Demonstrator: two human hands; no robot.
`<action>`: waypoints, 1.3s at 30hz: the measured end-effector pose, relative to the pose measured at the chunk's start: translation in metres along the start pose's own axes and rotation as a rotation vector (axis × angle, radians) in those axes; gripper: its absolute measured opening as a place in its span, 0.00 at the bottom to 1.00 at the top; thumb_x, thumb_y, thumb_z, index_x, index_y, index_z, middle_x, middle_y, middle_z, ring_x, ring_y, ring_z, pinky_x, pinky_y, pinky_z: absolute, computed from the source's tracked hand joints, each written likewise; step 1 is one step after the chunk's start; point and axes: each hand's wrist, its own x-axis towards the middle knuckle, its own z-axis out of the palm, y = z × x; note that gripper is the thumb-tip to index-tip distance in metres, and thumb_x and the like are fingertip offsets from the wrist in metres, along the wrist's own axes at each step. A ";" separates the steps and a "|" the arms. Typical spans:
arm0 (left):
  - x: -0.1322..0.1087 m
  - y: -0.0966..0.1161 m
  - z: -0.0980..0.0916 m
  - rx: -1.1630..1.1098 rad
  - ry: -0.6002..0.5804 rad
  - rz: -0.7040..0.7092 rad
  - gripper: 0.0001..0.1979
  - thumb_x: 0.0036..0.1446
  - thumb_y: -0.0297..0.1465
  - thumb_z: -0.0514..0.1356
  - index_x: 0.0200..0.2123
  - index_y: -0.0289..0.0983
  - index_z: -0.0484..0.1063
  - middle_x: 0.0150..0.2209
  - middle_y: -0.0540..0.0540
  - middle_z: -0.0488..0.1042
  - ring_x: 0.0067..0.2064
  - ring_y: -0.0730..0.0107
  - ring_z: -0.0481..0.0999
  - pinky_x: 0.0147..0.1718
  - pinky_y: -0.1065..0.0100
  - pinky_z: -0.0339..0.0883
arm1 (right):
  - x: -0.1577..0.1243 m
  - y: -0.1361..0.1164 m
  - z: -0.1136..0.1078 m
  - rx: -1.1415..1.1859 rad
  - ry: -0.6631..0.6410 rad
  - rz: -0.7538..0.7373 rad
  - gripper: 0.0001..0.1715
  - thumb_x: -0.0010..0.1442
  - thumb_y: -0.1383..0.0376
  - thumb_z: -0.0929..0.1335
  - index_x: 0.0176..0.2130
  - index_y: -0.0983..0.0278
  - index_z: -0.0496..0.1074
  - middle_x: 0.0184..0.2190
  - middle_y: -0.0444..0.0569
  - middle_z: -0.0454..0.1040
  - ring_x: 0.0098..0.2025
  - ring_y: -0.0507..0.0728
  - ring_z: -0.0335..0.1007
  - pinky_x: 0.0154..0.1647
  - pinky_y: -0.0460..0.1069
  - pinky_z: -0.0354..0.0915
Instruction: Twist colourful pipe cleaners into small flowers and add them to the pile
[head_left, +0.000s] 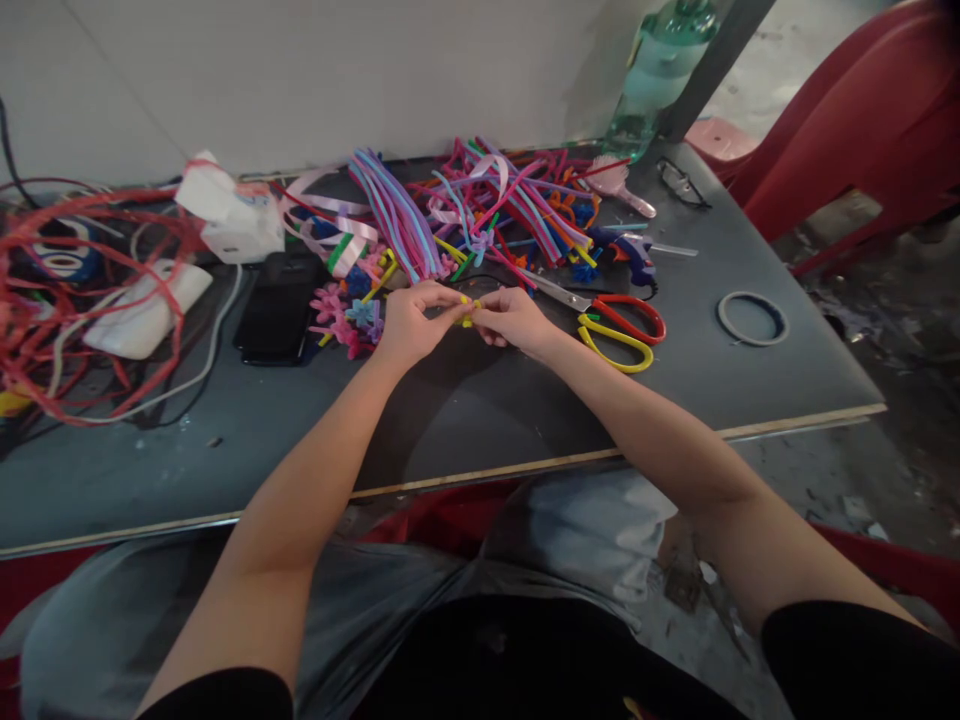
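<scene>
My left hand (412,322) and my right hand (514,318) meet over the grey table (450,420), fingers pinched together on a short yellow pipe cleaner (468,311) held between them. Just behind lies a heap of coloured pipe cleaners and ribbons (487,205). Small pink, blue and purple pipe-cleaner flowers (351,312) lie beside my left hand. Two pairs of scissors, one with red handles (634,312) and one with yellow handles (615,350), rest right of my right hand.
A black phone (277,305) lies left of the flowers. Tangled red wire (67,300), a white charger (142,310) and white plugs (232,220) fill the left side. A tape ring (752,317), spectacles (682,183), a green bottle (660,70) and a red chair (862,130) are at right.
</scene>
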 end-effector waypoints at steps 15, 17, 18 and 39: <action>-0.004 0.005 0.005 0.065 0.199 -0.019 0.16 0.55 0.45 0.70 0.30 0.37 0.81 0.29 0.46 0.79 0.34 0.69 0.81 0.36 0.67 0.78 | 0.003 0.011 -0.002 0.070 0.003 -0.182 0.15 0.50 0.60 0.78 0.27 0.67 0.74 0.17 0.39 0.70 0.16 0.43 0.59 0.13 0.40 0.52; -0.004 0.007 0.004 0.066 0.170 -0.027 0.16 0.56 0.45 0.69 0.30 0.37 0.80 0.30 0.46 0.80 0.35 0.68 0.81 0.38 0.65 0.78 | 0.002 0.011 -0.003 0.057 -0.010 -0.188 0.16 0.51 0.60 0.77 0.25 0.67 0.73 0.16 0.38 0.69 0.14 0.43 0.57 0.13 0.40 0.51; -0.003 0.009 0.002 0.062 0.147 -0.027 0.17 0.58 0.46 0.68 0.31 0.38 0.79 0.31 0.46 0.80 0.35 0.67 0.81 0.38 0.65 0.78 | 0.002 0.011 -0.004 0.051 -0.024 -0.185 0.15 0.52 0.61 0.77 0.25 0.68 0.73 0.15 0.39 0.69 0.14 0.42 0.57 0.13 0.40 0.50; -0.005 0.009 -0.009 0.411 0.095 0.281 0.14 0.69 0.43 0.55 0.42 0.43 0.78 0.40 0.44 0.83 0.44 0.60 0.78 0.48 0.55 0.73 | 0.002 0.013 -0.002 0.189 -0.094 -0.210 0.24 0.49 0.50 0.78 0.26 0.66 0.73 0.17 0.40 0.70 0.16 0.44 0.59 0.15 0.42 0.55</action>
